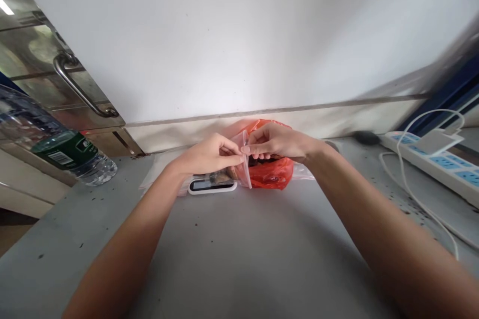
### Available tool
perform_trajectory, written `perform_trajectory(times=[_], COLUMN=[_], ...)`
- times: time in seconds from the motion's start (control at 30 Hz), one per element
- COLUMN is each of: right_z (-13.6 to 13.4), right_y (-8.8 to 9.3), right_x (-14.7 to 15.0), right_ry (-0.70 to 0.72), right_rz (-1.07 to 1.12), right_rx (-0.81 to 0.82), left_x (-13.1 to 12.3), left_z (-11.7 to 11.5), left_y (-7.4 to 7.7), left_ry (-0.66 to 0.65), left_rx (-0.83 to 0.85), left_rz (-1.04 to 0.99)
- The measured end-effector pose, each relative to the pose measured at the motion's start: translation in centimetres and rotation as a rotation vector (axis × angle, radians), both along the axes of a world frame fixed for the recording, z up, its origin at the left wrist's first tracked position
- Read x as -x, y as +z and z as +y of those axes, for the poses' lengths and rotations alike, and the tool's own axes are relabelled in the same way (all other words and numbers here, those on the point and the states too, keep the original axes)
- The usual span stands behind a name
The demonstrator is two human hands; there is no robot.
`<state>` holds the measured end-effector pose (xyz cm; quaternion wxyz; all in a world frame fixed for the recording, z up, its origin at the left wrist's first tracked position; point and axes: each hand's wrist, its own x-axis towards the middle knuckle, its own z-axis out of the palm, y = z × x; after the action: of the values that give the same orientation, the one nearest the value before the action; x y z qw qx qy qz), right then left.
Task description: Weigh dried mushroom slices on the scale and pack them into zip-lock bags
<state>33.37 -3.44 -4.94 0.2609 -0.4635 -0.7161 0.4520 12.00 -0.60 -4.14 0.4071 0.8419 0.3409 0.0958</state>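
Between my hands is a clear zip-lock bag with a pinkish edge, held up over the table. My left hand pinches its upper edge from the left, thumb against fingers. From the right, my right hand pinches the same edge close by. Brownish contents show low beside the bag; I cannot tell exactly what they are. Behind and right of it sits an open red plastic bag with dark things inside. A white device with a dark screen lies below my left hand.
Flat clear plastic bags lie at the left. A water bottle with a green label stands on the grey table. At the right are a white power strip, a plugged charger and a looping cable. A white wall rises behind.
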Motion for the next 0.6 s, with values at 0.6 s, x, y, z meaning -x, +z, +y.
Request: perform_trajectory(times=[0.6], right_z=[-1.8], right_y=[1.8], right_x=[2.0], right_ry=[-0.153], right_rz=[-0.217], right_rx=[-0.263], left_x=[0.0], left_z=[-0.5], left_y=[1.0], left_ry=[0.261], left_rx=[-0.22], left_rz=[-0.212])
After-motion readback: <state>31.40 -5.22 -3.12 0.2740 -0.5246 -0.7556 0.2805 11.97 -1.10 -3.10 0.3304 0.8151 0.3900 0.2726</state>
